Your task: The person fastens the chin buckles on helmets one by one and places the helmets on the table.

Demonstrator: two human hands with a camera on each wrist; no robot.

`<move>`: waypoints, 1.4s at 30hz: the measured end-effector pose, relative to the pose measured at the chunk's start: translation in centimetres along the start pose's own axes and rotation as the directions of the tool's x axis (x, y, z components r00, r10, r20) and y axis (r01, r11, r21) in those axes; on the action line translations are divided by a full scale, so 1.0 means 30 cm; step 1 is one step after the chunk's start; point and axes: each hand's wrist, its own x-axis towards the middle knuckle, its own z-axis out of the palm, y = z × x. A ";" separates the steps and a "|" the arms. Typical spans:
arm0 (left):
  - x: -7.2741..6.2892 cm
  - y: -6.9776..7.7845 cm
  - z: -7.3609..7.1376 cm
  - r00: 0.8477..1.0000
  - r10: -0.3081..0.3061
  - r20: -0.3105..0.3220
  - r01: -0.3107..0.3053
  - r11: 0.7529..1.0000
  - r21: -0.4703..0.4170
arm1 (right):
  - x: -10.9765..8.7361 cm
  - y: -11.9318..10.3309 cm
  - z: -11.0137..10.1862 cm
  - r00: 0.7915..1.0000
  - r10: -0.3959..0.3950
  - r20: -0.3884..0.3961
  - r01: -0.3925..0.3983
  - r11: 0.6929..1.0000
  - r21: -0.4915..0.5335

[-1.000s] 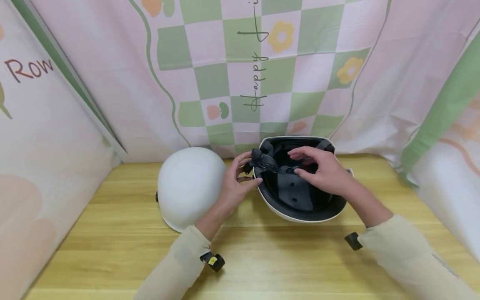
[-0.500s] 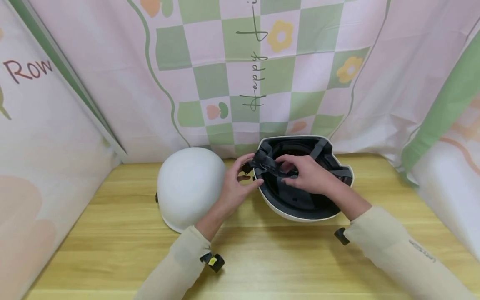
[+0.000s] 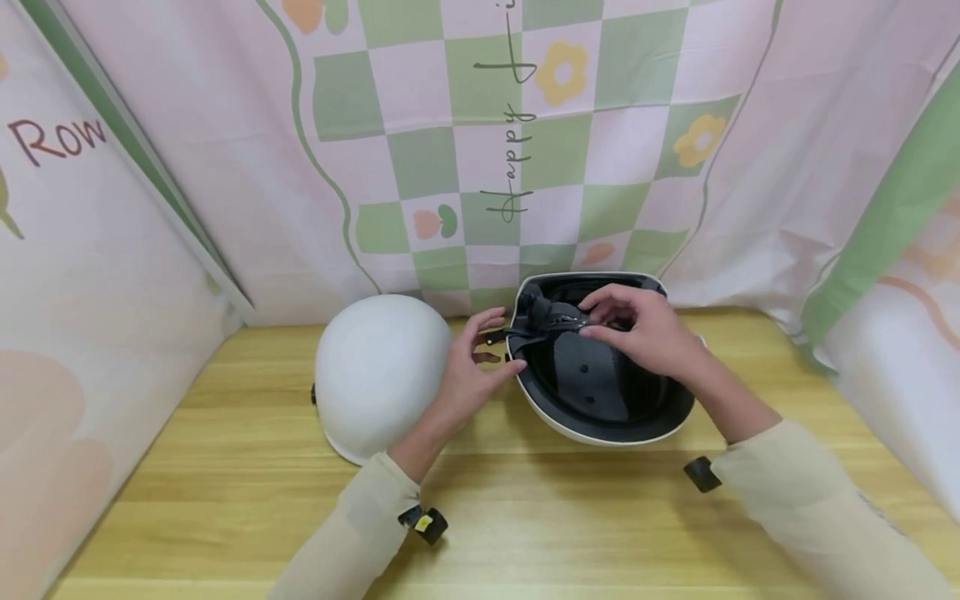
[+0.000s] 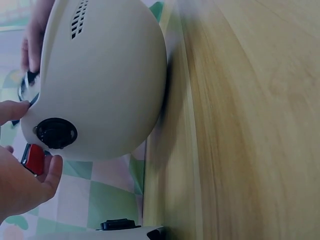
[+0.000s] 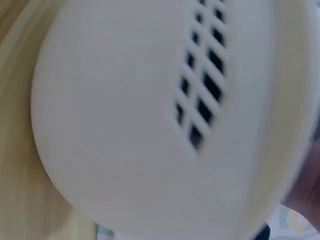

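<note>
An upturned cream helmet [image 3: 583, 435] with a black padded lining lies on the wooden table, right of centre in the head view. My left hand [image 3: 467, 367] holds its left side, thumb on the rim and fingers around the outside. In the left wrist view, those fingers lie beside a red clip [image 4: 35, 159] and a round black knob [image 4: 56, 133]. My right hand [image 3: 648, 333] is over the helmet's opening and pinches a black strap [image 3: 553, 322] between thumb and fingers. The strap runs to the helmet's left edge. The right wrist view shows mainly the vented shell [image 5: 125, 115].
A second white helmet [image 3: 382, 375] sits dome up just left of my left hand. Behind both helmets hangs a checkered curtain [image 3: 420, 158]. The wooden table [image 3: 570, 525] extends towards me and to both sides.
My right hand moved left into the helmet to the bunched strap, then back right, drawing the strap across the opening. My left hand has stayed at the rim.
</note>
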 end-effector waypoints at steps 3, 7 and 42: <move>0.001 -0.002 0.001 1.000 0.008 -0.013 -0.008 1.000 -0.012 | -0.008 -0.003 -0.028 0.997 0.049 -0.051 -0.043 0.992 0.115; 0.002 -0.001 0.001 0.999 0.019 -0.030 -0.020 1.000 -0.023 | -0.025 0.001 -0.065 0.991 0.113 -0.066 -0.100 0.979 0.178; -0.002 0.000 -0.026 0.990 -0.066 -0.127 0.066 0.998 -0.005 | -0.055 0.047 -0.100 0.983 0.082 0.162 -0.120 0.963 0.241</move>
